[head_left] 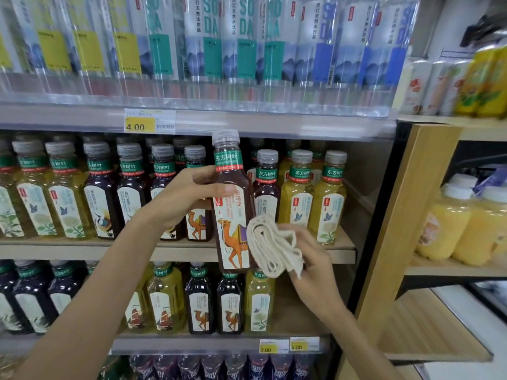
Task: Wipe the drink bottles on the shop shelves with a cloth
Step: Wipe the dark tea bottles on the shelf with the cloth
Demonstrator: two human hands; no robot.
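Shop shelving, three tiers of plastic drink bottles [131, 187], price tags on the shelf edges [192, 253]. Item: dark brown tea bottle with a camel label and grey cap [233, 204], lifted clear of the middle row, upright, at centre. Left hand [189, 196], at nine o'clock of it, closed round its shoulder. Right hand [307, 250], at four o'clock, gripping a folded cream cotton cloth [271, 245] pressed against the bottle's lower side. Progress: one bottle under wiping; which shelved bottles are already wiped cannot be told.
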